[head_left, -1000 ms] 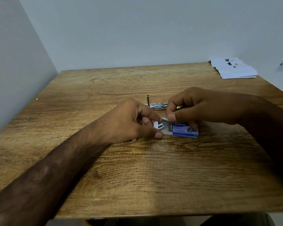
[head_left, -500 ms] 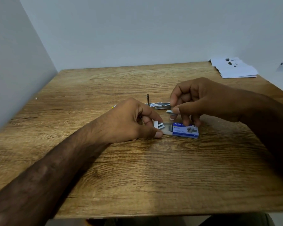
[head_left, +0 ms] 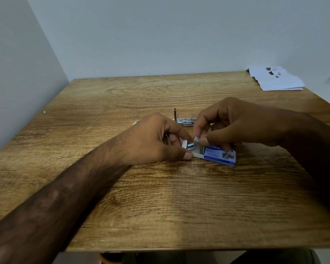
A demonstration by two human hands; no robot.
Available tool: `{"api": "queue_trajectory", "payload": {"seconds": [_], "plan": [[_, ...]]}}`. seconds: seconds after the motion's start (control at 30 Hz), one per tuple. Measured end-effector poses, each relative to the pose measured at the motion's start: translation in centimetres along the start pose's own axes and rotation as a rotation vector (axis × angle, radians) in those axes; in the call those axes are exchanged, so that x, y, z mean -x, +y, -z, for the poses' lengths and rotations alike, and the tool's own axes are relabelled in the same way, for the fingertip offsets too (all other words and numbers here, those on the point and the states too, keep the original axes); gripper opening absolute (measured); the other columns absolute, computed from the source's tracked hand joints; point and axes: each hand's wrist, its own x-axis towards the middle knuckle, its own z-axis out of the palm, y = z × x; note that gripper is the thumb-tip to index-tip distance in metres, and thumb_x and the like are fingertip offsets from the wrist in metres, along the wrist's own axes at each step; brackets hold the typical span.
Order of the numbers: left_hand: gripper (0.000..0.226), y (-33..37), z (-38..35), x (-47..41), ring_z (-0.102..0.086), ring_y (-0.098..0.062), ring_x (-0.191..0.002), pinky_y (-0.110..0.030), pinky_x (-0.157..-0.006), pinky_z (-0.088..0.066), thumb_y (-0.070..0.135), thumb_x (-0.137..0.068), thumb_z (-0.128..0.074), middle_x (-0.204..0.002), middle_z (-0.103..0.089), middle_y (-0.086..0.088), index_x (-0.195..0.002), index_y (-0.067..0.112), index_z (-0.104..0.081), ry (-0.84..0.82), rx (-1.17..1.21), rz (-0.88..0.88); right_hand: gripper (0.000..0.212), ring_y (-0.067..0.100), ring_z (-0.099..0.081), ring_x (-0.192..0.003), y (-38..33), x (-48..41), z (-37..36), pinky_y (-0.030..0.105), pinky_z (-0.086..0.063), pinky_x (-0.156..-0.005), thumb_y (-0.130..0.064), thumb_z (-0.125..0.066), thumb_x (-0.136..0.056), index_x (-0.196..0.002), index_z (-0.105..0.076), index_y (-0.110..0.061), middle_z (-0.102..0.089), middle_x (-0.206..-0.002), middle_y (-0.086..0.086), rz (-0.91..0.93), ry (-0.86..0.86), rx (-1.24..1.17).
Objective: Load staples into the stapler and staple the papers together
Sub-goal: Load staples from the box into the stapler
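I watched the left hand (head_left: 151,140) pinch the tray (head_left: 197,154) jutting from the blue box (head_left: 220,156), right hand (head_left: 236,126) clamped on a strip (head_left: 196,139) just above it, stapler (head_left: 185,121) lay behind both hands, papers (head_left: 276,80) sat on the table's (head_left: 160,206) far right corner.

A wooden table (head_left: 160,206) meets pale walls (head_left: 160,35); a white speck (head_left: 44,112) lies far left.
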Motion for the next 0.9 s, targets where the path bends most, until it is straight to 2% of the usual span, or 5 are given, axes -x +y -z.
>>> {"api": "queue_trajectory", "payload": {"seconds": [0.27, 0.37, 0.53, 0.77, 0.9], "plan": [[0.026, 0.01, 0.05, 0.09, -0.057, -0.005, -0.055, -0.022, -0.053, -0.042, 0.024, -0.078, -0.087, -0.069, -0.07, 0.003, -0.103, 0.024, -0.078, -0.018, 0.01, 0.008, 0.023, 0.022, -0.059, -0.06, -0.11, 0.06, -0.25, 0.035, -0.05, -0.057, -0.008, -0.077, -0.085, -0.104, -0.077, -0.022, -0.073, -0.084, 0.001, 0.061, -0.032, -0.006], [0.027, 0.06, 0.09, 0.07, -0.058, -0.005, -0.056, -0.025, -0.055, -0.044, 0.025, -0.077, -0.087, -0.07, -0.071, 0.004, -0.103, 0.022, -0.078, -0.017, 0.0, 0.014, 0.02, 0.011, -0.059, -0.056, -0.03, 0.07, -0.18, 0.026, -0.05, -0.053, -0.01, -0.08, -0.083, -0.1, -0.077, -0.02, -0.073, -0.075, -0.009, 0.064, -0.036, 0.005], [0.029, 0.08, 0.05, 0.01, -0.058, -0.006, -0.056, -0.027, -0.055, -0.044, 0.026, -0.078, -0.087, -0.072, -0.072, 0.002, -0.105, 0.022, -0.077, -0.022, -0.003, 0.021, 0.014, 0.018, -0.063, -0.058, 0.04, 0.11, 0.04, 0.041, -0.051, -0.059, -0.022, -0.077, -0.084, -0.097, -0.079, -0.023, -0.076, -0.075, 0.001, 0.066, -0.005, -0.004], [0.025, -0.09, 0.04, -0.04, -0.058, -0.005, -0.056, -0.025, -0.053, -0.044, 0.025, -0.079, -0.086, -0.071, -0.07, 0.003, -0.102, 0.022, -0.078, -0.025, 0.024, 0.022, 0.011, 0.005, -0.058, -0.053, 0.2, 0.15, -0.04, 0.022, -0.047, -0.051, -0.017, -0.078, -0.085, -0.094, -0.078, -0.022, -0.071, -0.066, -0.014, 0.099, -0.019, 0.082], [0.021, -0.12, 0.08, -0.06, -0.057, -0.004, -0.053, -0.022, -0.051, -0.043, 0.025, -0.079, -0.086, -0.07, -0.07, 0.005, -0.098, 0.021, -0.078, -0.031, 0.03, 0.014, 0.01, 0.011, -0.053, -0.053, -0.26, -0.2, -0.51, 0.017, -0.042, -0.047, -0.029, -0.08, -0.082, -0.091, -0.078, -0.032, -0.069, -0.073, -0.014, 0.106, -0.016, 0.229]]}}
